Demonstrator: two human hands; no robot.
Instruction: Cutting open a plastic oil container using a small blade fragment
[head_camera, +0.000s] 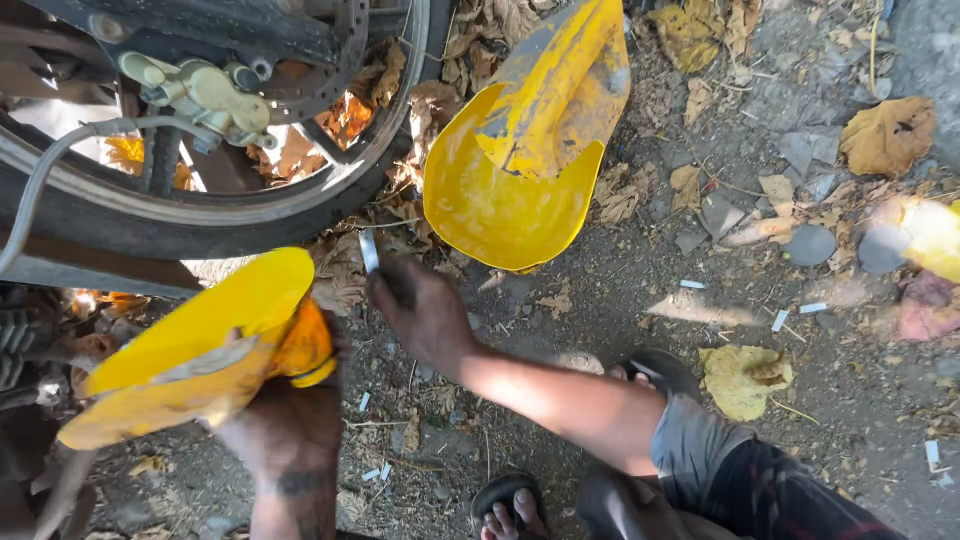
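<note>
Beside the motorcycle wheel (200, 190), a yellow fender piece (190, 345) is gripped by the left hand (290, 420); a small metal tool (369, 250) is pinched by the right hand (420, 315). Second yellow fender (520, 170) already lies detached on ground.

The curved panel (190, 345) is bright yellow with an orange underside; the second fender piece (520, 150) is yellow, scuffed grey-brown; the tyre (200, 225) is black; the brake caliper (205, 100) pale cream; the ground (620, 300) grey, strewn with tan leaves.
</note>
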